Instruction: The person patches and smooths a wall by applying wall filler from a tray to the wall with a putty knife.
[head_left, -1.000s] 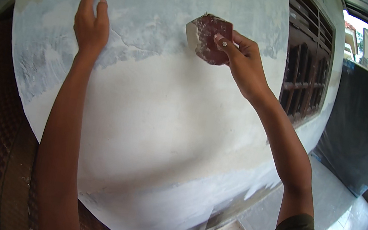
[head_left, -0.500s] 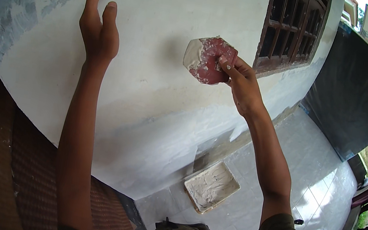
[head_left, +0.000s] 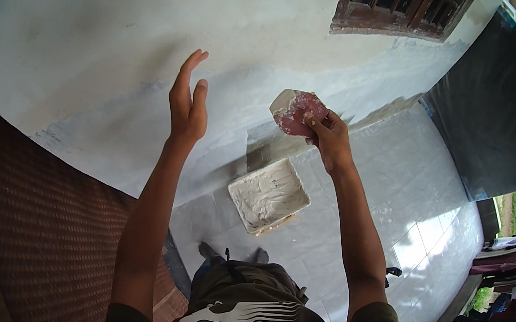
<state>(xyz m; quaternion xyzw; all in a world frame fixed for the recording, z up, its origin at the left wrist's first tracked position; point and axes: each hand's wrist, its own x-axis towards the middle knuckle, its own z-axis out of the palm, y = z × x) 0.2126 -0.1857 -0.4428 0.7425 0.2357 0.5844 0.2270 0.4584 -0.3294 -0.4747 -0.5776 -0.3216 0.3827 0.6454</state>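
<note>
Right hand (head_left: pixel 330 139) grips the red pad (head_left: pixel 297 111) — the putty tray (head_left: pixel 269 195) lies directly below it; left hand (head_left: pixel 187 105) flat, empty.

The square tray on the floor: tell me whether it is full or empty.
Not empty. The square tray sits flat on the tiled floor, its inside coated with streaky white paste; how deep that paste lies cannot be told.

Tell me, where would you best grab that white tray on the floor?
Take the tray by its rim, at two facing sides, coming from above. It lies flat on the tiles, open side up and coated inside with white paste, so only the raised edges offer a clean hold. Neither hand touches it.
</note>
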